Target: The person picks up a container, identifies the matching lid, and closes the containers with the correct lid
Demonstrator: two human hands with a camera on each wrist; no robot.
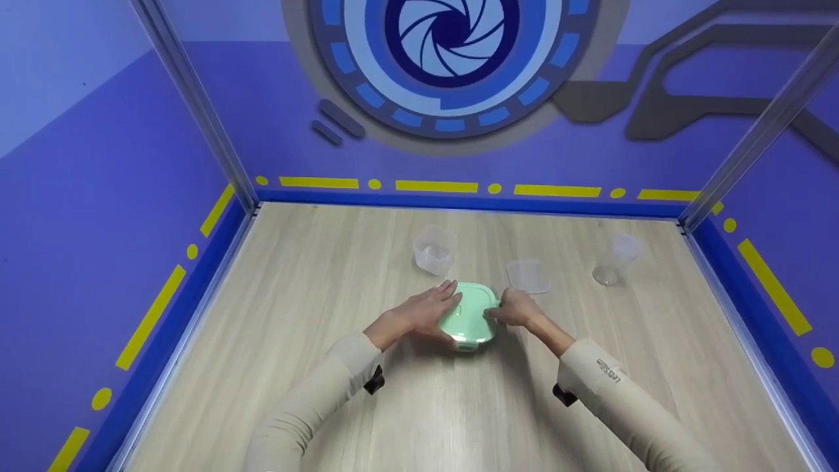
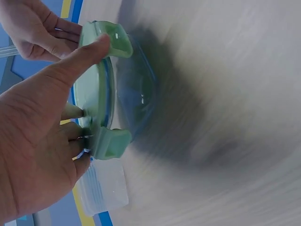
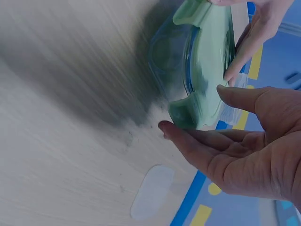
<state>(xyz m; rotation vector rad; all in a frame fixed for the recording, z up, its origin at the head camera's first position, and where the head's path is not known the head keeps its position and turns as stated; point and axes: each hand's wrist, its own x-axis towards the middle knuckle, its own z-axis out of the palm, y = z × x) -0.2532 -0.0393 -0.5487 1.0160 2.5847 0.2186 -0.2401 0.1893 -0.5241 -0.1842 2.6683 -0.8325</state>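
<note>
Container, green lid on, is near ctr of tbl. My L hand grips lid, thumb on near clip, fingers bent at edge; R hand pinches lid's R side, thumb on top, index at R clip. Clear tub behind, flat clear piece back-R.

On the right sleeve, near its cuff, we read one line of dark lettering running along the forearm. We take it as "Let'sSlim"; we cannot confirm the middle characters. On the green lid, we note a small, illegible mark.
</note>
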